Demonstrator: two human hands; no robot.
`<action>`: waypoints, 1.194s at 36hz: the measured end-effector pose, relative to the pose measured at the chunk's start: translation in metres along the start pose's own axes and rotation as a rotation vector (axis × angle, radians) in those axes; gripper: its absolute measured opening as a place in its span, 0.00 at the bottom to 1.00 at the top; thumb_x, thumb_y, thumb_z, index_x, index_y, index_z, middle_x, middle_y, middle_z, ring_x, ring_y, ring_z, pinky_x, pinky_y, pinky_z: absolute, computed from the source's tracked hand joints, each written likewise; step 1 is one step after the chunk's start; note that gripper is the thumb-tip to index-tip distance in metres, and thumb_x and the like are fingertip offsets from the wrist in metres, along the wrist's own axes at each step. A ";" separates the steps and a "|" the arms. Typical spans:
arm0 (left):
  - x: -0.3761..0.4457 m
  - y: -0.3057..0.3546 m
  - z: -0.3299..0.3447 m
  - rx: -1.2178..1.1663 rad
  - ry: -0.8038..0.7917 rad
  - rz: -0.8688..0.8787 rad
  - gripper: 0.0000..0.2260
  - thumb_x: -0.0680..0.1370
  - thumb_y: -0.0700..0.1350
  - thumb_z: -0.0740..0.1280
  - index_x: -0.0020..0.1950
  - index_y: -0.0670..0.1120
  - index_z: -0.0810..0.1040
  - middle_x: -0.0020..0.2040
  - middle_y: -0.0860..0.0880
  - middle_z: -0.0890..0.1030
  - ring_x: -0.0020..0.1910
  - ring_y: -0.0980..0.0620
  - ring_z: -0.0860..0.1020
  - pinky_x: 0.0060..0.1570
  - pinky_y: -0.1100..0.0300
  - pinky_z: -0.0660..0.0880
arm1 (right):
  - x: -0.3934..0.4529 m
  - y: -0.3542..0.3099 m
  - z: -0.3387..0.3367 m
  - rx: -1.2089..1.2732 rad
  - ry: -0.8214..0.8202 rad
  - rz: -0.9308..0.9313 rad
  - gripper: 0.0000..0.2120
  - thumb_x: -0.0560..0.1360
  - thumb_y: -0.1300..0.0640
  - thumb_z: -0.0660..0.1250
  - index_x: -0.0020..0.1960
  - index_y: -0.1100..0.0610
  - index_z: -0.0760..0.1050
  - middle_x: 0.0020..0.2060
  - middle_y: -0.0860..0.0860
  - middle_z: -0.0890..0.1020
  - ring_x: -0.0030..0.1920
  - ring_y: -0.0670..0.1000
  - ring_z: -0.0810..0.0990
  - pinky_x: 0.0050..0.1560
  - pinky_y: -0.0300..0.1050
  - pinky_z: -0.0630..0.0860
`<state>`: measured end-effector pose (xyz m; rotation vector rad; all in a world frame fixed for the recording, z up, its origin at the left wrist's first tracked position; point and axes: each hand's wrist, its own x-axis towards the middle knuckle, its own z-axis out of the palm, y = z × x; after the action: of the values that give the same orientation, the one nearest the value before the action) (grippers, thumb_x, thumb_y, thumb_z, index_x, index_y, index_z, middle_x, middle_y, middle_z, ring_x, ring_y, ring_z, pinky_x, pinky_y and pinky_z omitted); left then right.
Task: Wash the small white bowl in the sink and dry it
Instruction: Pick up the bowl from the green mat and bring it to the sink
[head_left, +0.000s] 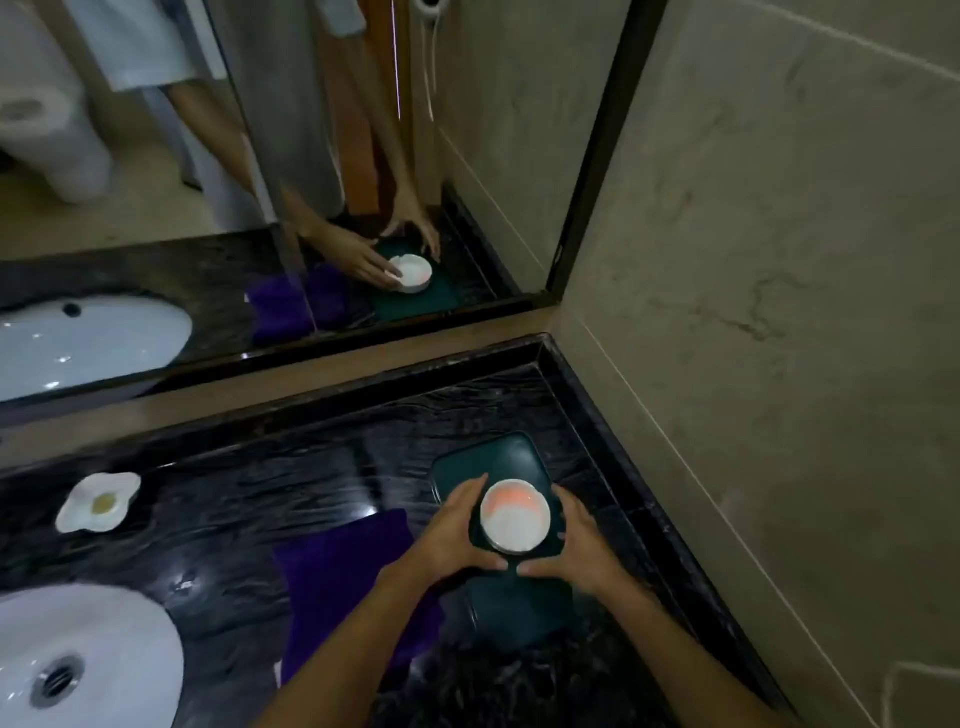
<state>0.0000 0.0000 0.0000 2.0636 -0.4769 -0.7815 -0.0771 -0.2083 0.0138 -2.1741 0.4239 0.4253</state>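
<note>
The small white bowl (514, 515), with a pinkish tint inside, sits upright on a dark green tray (493, 454) near the right corner of the black marble counter. My left hand (457, 535) cups the bowl's left side. My right hand (576, 545) curves around its right side, fingers apart, thumb near the bowl's front; whether it touches the bowl is unclear. A purple cloth (343, 577) lies on the counter just left of the tray. The white sink (83, 654) is at the lower left.
A white egg-shaped dish (98, 503) lies at the left of the counter (249, 488). A mirror (260, 156) runs along the back and reflects the hands, bowl and sink. A beige wall (769, 312) closes the right side.
</note>
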 end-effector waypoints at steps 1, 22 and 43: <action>0.003 0.000 0.001 0.006 -0.020 0.003 0.56 0.64 0.49 0.83 0.82 0.49 0.51 0.82 0.48 0.53 0.80 0.48 0.54 0.77 0.53 0.55 | 0.005 0.005 0.002 -0.001 -0.002 0.017 0.68 0.49 0.35 0.84 0.79 0.45 0.52 0.79 0.50 0.58 0.78 0.57 0.60 0.74 0.62 0.67; 0.027 -0.009 0.021 0.001 0.118 -0.027 0.47 0.61 0.42 0.83 0.76 0.52 0.65 0.69 0.55 0.71 0.72 0.51 0.68 0.71 0.56 0.66 | 0.026 0.014 0.020 0.132 0.103 0.000 0.44 0.57 0.67 0.84 0.69 0.55 0.69 0.62 0.48 0.66 0.62 0.49 0.69 0.59 0.37 0.68; -0.061 0.053 -0.036 -0.401 0.215 0.090 0.41 0.61 0.36 0.83 0.70 0.56 0.72 0.68 0.56 0.77 0.66 0.63 0.76 0.60 0.67 0.74 | -0.045 -0.065 -0.028 0.417 0.038 -0.289 0.42 0.56 0.59 0.85 0.64 0.42 0.71 0.68 0.41 0.68 0.65 0.44 0.76 0.57 0.41 0.81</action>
<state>-0.0229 0.0275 0.0809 1.7144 -0.2646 -0.5430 -0.0841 -0.1863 0.0947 -1.8013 0.1914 0.1205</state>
